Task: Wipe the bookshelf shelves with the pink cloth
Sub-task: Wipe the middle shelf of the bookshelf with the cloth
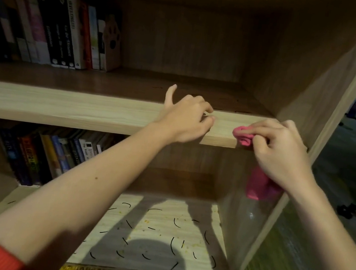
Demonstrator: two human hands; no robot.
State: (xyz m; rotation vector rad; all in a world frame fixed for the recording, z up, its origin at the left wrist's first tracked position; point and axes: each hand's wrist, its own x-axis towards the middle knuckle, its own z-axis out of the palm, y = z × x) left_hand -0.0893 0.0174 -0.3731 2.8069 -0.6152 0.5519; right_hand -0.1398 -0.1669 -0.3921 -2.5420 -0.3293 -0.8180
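Observation:
The wooden bookshelf fills the view. Its upper shelf (82,107) shows a pale front edge across the middle. My right hand (280,152) grips the pink cloth (244,136) against the right end of that edge; more of the cloth hangs below my wrist. My left hand (187,117) rests on the same edge just left of the cloth, fingers curled, thumb raised, holding nothing. The lower shelf (155,237) carries several short black marks and yellowish crumbs.
A row of books (48,30) stands at the left of the upper shelf, and another row of books (46,155) leans at the left of the lower one. The bookshelf's right side panel (317,87) stands just beyond my right hand. Dark floor lies to the right.

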